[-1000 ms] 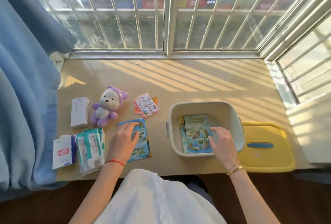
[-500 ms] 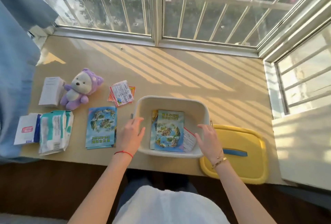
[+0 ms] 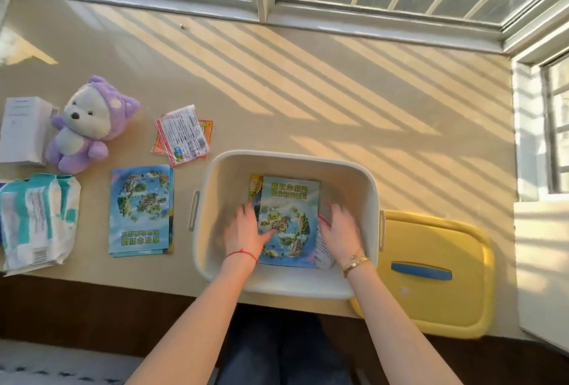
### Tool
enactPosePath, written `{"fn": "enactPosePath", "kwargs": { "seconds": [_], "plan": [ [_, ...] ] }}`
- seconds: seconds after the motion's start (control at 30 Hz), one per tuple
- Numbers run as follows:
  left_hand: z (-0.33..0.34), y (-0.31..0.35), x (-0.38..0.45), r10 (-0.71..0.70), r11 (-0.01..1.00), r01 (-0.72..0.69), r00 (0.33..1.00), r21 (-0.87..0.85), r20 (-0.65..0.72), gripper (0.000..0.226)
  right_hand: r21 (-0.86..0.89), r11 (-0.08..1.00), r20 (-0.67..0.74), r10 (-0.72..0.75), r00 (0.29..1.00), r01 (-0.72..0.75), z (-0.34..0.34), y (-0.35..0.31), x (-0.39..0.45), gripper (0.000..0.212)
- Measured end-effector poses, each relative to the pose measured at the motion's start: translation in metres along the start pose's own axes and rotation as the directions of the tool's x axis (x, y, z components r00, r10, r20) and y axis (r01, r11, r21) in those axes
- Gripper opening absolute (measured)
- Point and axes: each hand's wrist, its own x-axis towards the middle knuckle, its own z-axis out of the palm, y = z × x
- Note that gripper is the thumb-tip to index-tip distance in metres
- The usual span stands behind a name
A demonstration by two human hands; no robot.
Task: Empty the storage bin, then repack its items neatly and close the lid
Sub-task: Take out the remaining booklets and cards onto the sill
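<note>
Bin (image 3: 366,187) contents lie spread over the sill, from the left: a white box (image 3: 23,130), a teal wipes pack (image 3: 37,220), a purple plush bear (image 3: 86,126), a stack of blue booklets (image 3: 141,209) and sachets (image 3: 183,135). Inside the open bin, near the sill's front edge, the left hand (image 3: 243,232) and the right hand (image 3: 340,232) flank a blue booklet (image 3: 289,221) — fingers straight, thumb on the cover, though both are blurred. Just right of the bin lies its yellow lid (image 3: 437,261) — blue handle up.
</note>
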Motion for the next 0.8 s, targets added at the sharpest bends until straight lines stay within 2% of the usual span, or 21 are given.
{"fn": "enactPosePath", "kwargs": {
  "seconds": [0.1, 0.2, 0.33, 0.53, 0.67, 0.73, 0.8],
  "plan": [
    [0.012, 0.003, 0.010, -0.024, 0.999, 0.025, 0.999, 0.020, -0.039, 0.085, -0.007, 1.000, -0.003, 0.016, 1.000, -0.016, 0.012, 0.008, 0.011, 0.040],
    [0.013, 0.004, 0.016, -0.061, 0.995, 0.059, 0.998, -0.082, -0.030, 0.084, -0.029, 1.000, -0.007, 0.006, 1.000, -0.006, 0.021, 0.013, 0.014, 0.039],
    [0.010, -0.003, 0.018, -0.053, 0.976, 0.045, 0.998, -0.214, -0.032, 0.071, -0.050, 0.999, 0.015, -0.002, 1.000, 0.003, 0.025, 0.012, 0.015, 0.040],
    [0.002, -0.014, 0.016, -0.091, 0.962, 0.083, 0.996, -0.261, -0.019, 0.058, -0.137, 0.990, 0.080, 0.055, 0.995, -0.044, 0.027, 0.007, 0.013, 0.033],
    [-0.010, -0.017, 0.008, -0.050, 0.971, 0.030, 0.996, -0.237, -0.076, 0.028, -0.084, 0.991, 0.107, 0.113, 0.988, -0.104, 0.023, 0.005, 0.012, 0.020],
    [-0.018, -0.018, 0.001, -0.021, 0.958, -0.010, 0.994, -0.288, -0.105, 0.015, -0.065, 0.992, 0.099, 0.119, 0.988, -0.113, 0.018, 0.003, 0.011, 0.017],
    [-0.029, -0.019, -0.009, -0.009, 0.919, -0.040, 0.993, -0.393, -0.120, 0.011, 0.027, 0.991, 0.072, 0.130, 0.989, -0.132, 0.011, 0.001, 0.005, 0.016]
  ]
}}
